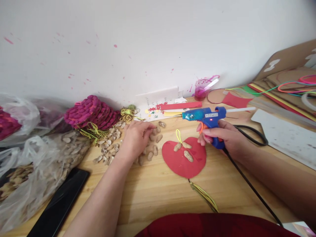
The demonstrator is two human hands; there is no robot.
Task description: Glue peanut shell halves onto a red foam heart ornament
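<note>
My right hand (223, 133) is wrapped round the handle of a blue glue gun (203, 115), whose metal nozzle points left. My left hand (138, 136) is over a scatter of peanut shells (154, 149); its thumb and fingers are drawn together, and whatever is between them is hidden. Between my hands a red paper heart (172, 161) lies flat on the table. Three peanut shells (188, 156) rest on its upper part. A yellow loop (178, 135) stands at its top, and a yellow-green tassel (203, 196) trails from its lower tip.
Plastic bags (44, 174) of shells and a black phone-like slab (60, 200) lie at left. Magenta discs (92, 112) are stacked behind. A stained cup (201, 90) stands by the wall. The gun's black cord (254, 187) crosses the right side near cardboard (288, 59).
</note>
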